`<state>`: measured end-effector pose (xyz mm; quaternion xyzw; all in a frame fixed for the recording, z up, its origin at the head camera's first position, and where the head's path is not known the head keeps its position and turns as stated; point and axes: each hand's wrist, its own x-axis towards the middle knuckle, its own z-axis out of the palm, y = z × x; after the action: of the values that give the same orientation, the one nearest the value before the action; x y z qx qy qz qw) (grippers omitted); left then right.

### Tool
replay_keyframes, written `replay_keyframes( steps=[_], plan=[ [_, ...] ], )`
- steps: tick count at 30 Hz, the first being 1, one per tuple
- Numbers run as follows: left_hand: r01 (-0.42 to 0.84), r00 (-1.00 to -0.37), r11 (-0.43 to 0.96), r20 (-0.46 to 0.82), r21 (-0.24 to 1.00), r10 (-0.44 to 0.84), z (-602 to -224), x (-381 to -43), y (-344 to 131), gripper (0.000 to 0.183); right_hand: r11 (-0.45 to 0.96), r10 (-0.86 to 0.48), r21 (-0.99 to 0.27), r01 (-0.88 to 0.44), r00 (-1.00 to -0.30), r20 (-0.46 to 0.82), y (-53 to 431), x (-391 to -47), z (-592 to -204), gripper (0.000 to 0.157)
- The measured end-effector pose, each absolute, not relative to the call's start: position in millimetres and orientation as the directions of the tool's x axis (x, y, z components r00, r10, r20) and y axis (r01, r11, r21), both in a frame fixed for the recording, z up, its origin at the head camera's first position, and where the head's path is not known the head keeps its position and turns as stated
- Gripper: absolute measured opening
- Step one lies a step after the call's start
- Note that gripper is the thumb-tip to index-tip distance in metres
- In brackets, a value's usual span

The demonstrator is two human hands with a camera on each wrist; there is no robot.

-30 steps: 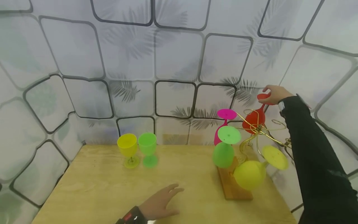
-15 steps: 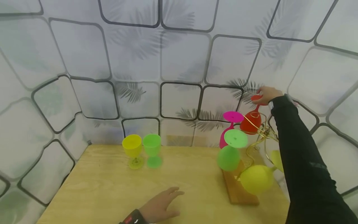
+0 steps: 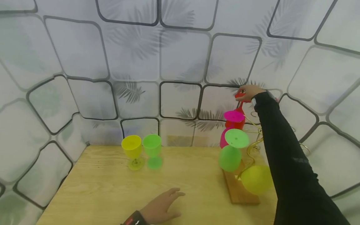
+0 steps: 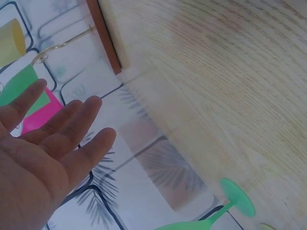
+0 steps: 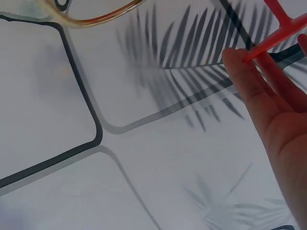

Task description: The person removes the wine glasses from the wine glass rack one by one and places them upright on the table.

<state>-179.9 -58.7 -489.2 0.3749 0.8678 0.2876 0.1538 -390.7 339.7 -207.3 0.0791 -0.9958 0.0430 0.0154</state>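
My right hand (image 3: 249, 93) pinches the round foot of a red plastic goblet (image 3: 238, 124), which hangs bowl down at the back right. In the right wrist view, the fingers lie along the edge of the goblet's red foot (image 5: 283, 34). The red bowl is partly hidden behind an upside-down pink goblet (image 3: 234, 116) on a gold wire goblet rack (image 3: 250, 150). A green goblet (image 3: 230, 158) and a yellow goblet (image 3: 256, 180) also hang inverted there. My left hand (image 3: 161, 207) stays low over the table's front with its fingers spread and holds nothing.
A second yellow goblet (image 3: 132, 148) and a second green goblet (image 3: 152, 148) stand upright at the table's back left. The rack's wooden base (image 3: 239, 190) sits at the right of the wooden table (image 3: 112, 190). Patterned cloth (image 3: 180, 56) surrounds the table.
My right hand has carried the red goblet leftward, from beside the rack's centre to behind the pink goblet. The right sleeve now covers part of the rack. My left hand has stayed put.
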Motion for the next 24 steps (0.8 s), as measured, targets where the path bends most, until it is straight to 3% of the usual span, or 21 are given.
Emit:
replay_keyframes(
  steps=[24],
  plan=[
    [0.624,-0.650,0.512,0.028,0.591,0.760,-487,-174,-63,0.059,0.954,-0.287,-0.083,-0.287,-0.958,0.016,213,-396,-209,0.046]
  ],
)
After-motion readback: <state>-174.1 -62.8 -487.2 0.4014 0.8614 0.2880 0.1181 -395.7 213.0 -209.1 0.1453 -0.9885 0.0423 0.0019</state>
